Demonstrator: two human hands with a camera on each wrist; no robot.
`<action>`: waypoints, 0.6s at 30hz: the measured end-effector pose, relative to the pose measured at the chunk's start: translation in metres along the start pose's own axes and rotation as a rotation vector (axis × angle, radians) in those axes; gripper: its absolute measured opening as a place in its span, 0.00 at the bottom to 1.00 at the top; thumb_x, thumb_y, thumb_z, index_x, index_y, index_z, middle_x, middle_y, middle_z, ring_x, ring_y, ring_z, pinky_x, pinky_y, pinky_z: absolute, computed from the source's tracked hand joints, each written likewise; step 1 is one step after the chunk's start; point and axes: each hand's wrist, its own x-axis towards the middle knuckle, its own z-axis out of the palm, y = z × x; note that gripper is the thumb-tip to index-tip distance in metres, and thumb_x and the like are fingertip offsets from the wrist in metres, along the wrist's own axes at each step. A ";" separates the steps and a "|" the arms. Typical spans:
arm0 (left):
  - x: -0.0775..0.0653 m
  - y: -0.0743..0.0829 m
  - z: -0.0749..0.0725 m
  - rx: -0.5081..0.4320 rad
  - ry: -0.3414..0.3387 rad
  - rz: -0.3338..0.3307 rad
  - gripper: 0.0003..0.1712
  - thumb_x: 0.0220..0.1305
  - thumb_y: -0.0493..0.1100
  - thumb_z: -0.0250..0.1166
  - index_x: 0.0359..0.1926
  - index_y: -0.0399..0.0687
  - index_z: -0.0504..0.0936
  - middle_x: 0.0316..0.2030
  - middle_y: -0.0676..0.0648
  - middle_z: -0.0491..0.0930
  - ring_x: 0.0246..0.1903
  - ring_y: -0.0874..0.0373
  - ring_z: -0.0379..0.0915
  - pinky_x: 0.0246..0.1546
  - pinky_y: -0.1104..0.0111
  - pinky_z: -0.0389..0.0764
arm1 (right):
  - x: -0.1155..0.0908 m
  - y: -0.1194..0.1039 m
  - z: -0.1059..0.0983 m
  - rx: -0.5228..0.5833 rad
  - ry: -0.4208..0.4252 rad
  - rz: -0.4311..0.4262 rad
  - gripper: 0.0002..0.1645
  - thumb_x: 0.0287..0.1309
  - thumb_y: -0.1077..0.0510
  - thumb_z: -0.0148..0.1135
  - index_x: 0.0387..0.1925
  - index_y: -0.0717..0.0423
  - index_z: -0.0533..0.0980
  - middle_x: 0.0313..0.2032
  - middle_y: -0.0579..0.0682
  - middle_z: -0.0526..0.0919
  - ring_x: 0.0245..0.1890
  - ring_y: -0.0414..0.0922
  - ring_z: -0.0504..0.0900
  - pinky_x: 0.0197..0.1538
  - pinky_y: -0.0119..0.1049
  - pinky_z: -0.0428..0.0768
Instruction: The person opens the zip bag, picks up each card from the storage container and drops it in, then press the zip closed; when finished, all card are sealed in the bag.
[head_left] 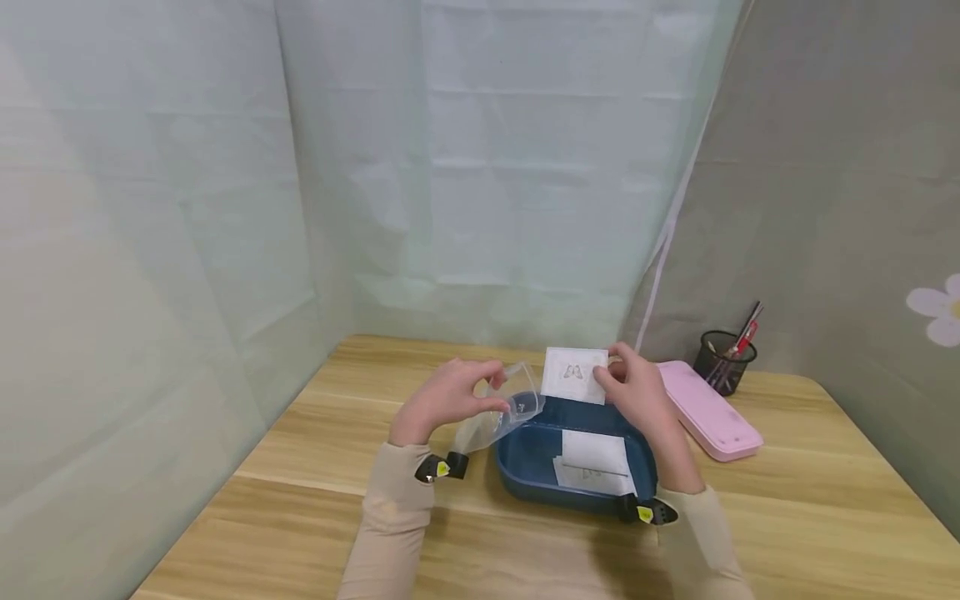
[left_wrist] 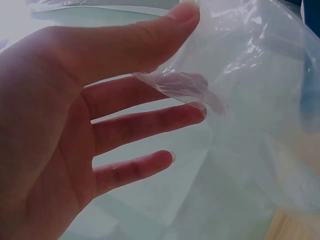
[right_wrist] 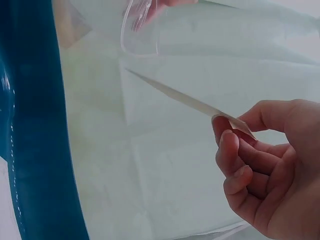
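Observation:
My left hand [head_left: 452,393] pinches the edge of a clear plastic bag [head_left: 480,429], whose mouth spreads open toward the right. In the left wrist view the thumb and fingers meet the crumpled film [left_wrist: 185,85], with the little finger free. My right hand [head_left: 637,385] holds a white square packet [head_left: 573,375] with a butterfly print by its right edge. Seen edge-on in the right wrist view, this thin packet [right_wrist: 185,99] points at the bag. Below both hands stands a dark blue box [head_left: 528,475], with white packets [head_left: 594,452] lying in its right half.
A pink case [head_left: 708,408] lies to the right of the box on the wooden table [head_left: 300,450]. Behind it stands a black mesh pen holder [head_left: 724,367] with several pens. Pale curtains [head_left: 510,167] hang along the table's back and sides.

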 end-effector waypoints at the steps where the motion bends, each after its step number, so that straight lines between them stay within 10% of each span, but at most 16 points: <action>1: 0.000 0.000 0.000 0.008 0.000 -0.002 0.17 0.54 0.53 0.72 0.34 0.54 0.73 0.30 0.54 0.80 0.25 0.64 0.67 0.34 0.71 0.68 | -0.001 0.000 0.000 0.005 0.007 0.009 0.18 0.66 0.58 0.54 0.53 0.63 0.69 0.39 0.65 0.85 0.25 0.45 0.79 0.34 0.34 0.74; 18: -0.004 -0.002 0.002 0.027 0.011 -0.066 0.19 0.52 0.55 0.72 0.35 0.54 0.74 0.31 0.55 0.81 0.31 0.64 0.74 0.45 0.63 0.68 | -0.007 -0.006 -0.004 0.122 0.108 0.010 0.23 0.64 0.58 0.60 0.59 0.56 0.70 0.33 0.60 0.85 0.27 0.44 0.75 0.29 0.29 0.71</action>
